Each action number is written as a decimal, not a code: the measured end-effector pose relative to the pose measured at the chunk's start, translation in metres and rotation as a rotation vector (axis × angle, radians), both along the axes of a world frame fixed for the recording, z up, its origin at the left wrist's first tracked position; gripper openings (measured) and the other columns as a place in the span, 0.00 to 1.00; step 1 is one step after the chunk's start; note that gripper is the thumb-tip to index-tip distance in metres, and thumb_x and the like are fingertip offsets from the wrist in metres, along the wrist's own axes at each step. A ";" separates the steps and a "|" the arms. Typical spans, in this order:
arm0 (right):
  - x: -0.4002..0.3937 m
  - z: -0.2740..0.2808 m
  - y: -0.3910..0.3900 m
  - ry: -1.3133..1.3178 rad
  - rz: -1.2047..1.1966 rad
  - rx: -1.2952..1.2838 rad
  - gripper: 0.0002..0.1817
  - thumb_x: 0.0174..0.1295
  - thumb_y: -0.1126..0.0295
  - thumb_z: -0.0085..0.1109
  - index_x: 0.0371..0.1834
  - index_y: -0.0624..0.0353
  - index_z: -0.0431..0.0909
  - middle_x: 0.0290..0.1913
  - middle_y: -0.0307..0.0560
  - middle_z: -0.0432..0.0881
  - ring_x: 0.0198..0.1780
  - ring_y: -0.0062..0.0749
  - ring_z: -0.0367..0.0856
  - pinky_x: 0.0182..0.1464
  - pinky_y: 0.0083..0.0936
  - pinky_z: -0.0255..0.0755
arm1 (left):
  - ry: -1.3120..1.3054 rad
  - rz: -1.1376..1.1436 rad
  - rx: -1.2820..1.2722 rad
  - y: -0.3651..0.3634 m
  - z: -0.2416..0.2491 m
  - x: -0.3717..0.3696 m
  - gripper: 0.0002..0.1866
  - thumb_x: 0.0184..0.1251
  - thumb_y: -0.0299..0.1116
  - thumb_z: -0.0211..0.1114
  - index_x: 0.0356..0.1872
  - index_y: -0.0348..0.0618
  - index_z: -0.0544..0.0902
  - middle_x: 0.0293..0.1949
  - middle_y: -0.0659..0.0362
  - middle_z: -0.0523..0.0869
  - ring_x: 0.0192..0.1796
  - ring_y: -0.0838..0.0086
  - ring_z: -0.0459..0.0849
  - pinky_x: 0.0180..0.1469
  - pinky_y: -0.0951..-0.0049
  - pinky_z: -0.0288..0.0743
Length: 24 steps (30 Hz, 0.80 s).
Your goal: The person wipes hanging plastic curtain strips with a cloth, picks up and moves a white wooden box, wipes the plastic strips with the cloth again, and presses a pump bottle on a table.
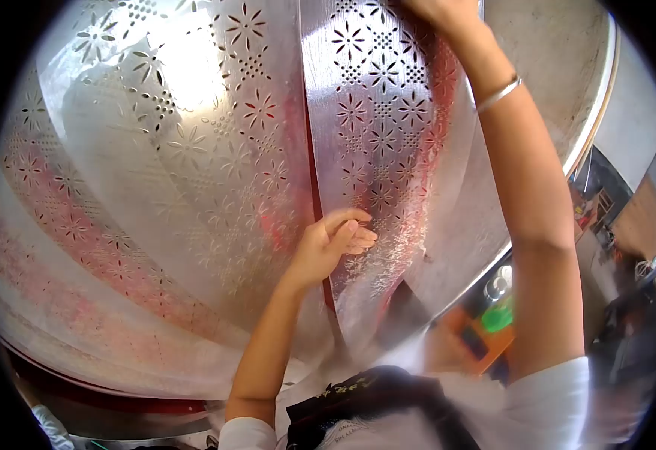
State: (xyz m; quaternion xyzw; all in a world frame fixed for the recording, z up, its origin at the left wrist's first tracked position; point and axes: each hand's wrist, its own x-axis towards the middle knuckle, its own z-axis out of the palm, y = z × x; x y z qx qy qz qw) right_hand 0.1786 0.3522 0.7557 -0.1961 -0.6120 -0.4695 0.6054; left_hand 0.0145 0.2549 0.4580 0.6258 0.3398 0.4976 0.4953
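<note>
A tall, curved metal panel (pixel 379 135) stands before me, pierced with flower shapes and groups of small holes, with red staining down its right side. My left hand (pixel 333 241) is over its lower part, fingers loosely bent and apart, with no object visible in them. Up at the top edge of the view, my right hand (pixel 442 10) reaches to the upper right part of the same panel; its fingers are largely cut off by the frame. To the left curves a wider perforated sheet (pixel 185 165), shiny and partly reddish, separated from the panel by a narrow dark red gap.
Behind the panel on the right, a large pale round surface (pixel 538 52) has a light rim. Below it are an orange piece of furniture (pixel 467 341) and a bright green object (pixel 497 316), both blurred. At lower left, a gloved or sleeved hand (pixel 52 427) shows near a dark red edge.
</note>
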 end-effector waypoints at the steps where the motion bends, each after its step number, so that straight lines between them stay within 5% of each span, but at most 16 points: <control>1: -0.003 0.004 0.001 0.046 -0.046 0.095 0.28 0.60 0.60 0.52 0.64 0.57 0.69 0.67 0.54 0.68 0.69 0.48 0.63 0.69 0.38 0.58 | -0.009 -0.013 0.005 -0.006 0.000 0.002 0.15 0.77 0.35 0.49 0.53 0.37 0.76 0.42 0.52 0.86 0.45 0.71 0.86 0.47 0.74 0.80; 6: -0.009 -0.095 -0.003 0.030 0.157 -0.183 0.29 0.58 0.66 0.54 0.66 0.59 0.68 0.67 0.59 0.66 0.71 0.52 0.60 0.73 0.39 0.51 | -0.052 0.016 -0.007 -0.008 -0.006 0.010 0.15 0.77 0.34 0.48 0.54 0.36 0.76 0.42 0.51 0.86 0.45 0.70 0.86 0.47 0.73 0.80; 7: -0.005 -0.137 0.029 0.056 0.138 -0.169 0.27 0.55 0.59 0.56 0.62 0.48 0.74 0.69 0.47 0.69 0.58 0.46 0.78 0.56 0.41 0.74 | -0.058 0.044 -0.002 -0.008 -0.006 0.012 0.15 0.77 0.34 0.48 0.55 0.35 0.75 0.43 0.50 0.86 0.45 0.69 0.86 0.47 0.72 0.80; 8: 0.000 -0.165 0.004 0.016 0.302 -0.282 0.28 0.58 0.57 0.52 0.63 0.52 0.73 0.69 0.55 0.66 0.67 0.55 0.67 0.67 0.45 0.63 | -0.048 0.054 0.012 -0.014 -0.001 0.017 0.16 0.77 0.33 0.48 0.56 0.35 0.75 0.43 0.50 0.86 0.46 0.68 0.86 0.48 0.71 0.81; 9: 0.008 -0.200 -0.009 0.009 0.316 -0.439 0.36 0.50 0.58 0.57 0.68 0.46 0.68 0.73 0.51 0.61 0.70 0.60 0.60 0.63 0.42 0.69 | -0.049 0.053 0.007 -0.012 -0.001 0.019 0.16 0.77 0.33 0.48 0.56 0.35 0.75 0.43 0.50 0.86 0.46 0.68 0.86 0.48 0.71 0.81; 11: 0.020 -0.287 -0.013 0.016 0.312 -0.665 0.35 0.54 0.58 0.54 0.69 0.55 0.66 0.73 0.62 0.57 0.73 0.66 0.51 0.74 0.54 0.39 | -0.042 0.089 0.004 0.001 -0.011 0.017 0.18 0.77 0.35 0.48 0.58 0.34 0.73 0.45 0.47 0.85 0.47 0.64 0.86 0.47 0.70 0.82; 12: 0.027 -0.330 -0.015 0.005 0.343 -0.688 0.36 0.54 0.60 0.54 0.68 0.60 0.65 0.72 0.67 0.56 0.73 0.69 0.50 0.73 0.56 0.40 | -0.078 0.116 0.075 0.011 -0.024 0.014 0.18 0.77 0.36 0.48 0.60 0.35 0.72 0.46 0.47 0.85 0.47 0.65 0.86 0.46 0.71 0.82; 13: 0.036 -0.372 -0.014 0.031 0.373 -0.755 0.36 0.52 0.63 0.55 0.68 0.64 0.64 0.72 0.70 0.55 0.73 0.69 0.49 0.74 0.54 0.40 | 0.155 0.205 0.293 0.027 -0.040 0.006 0.19 0.77 0.37 0.48 0.59 0.35 0.72 0.47 0.47 0.85 0.47 0.65 0.86 0.47 0.70 0.82; 15: 0.048 -0.420 -0.030 0.068 0.358 -0.965 0.37 0.51 0.70 0.54 0.69 0.64 0.61 0.73 0.71 0.51 0.74 0.67 0.48 0.74 0.49 0.41 | 0.003 0.079 0.063 0.008 -0.017 0.012 0.18 0.77 0.38 0.48 0.58 0.36 0.73 0.47 0.48 0.85 0.47 0.65 0.86 0.47 0.69 0.81; 19: 0.048 -0.415 -0.026 0.040 0.328 -0.911 0.35 0.52 0.72 0.53 0.69 0.62 0.62 0.73 0.68 0.53 0.73 0.66 0.50 0.74 0.49 0.44 | 0.001 0.062 0.028 0.005 -0.018 0.016 0.16 0.77 0.35 0.47 0.57 0.37 0.74 0.46 0.50 0.86 0.46 0.69 0.86 0.48 0.71 0.80; 24: 0.031 -0.242 -0.004 0.041 0.402 -0.482 0.39 0.46 0.66 0.56 0.69 0.52 0.65 0.73 0.60 0.56 0.71 0.67 0.56 0.71 0.48 0.54 | 0.037 0.143 0.072 0.003 -0.015 0.017 0.16 0.78 0.36 0.47 0.56 0.36 0.75 0.45 0.50 0.86 0.47 0.69 0.86 0.48 0.71 0.80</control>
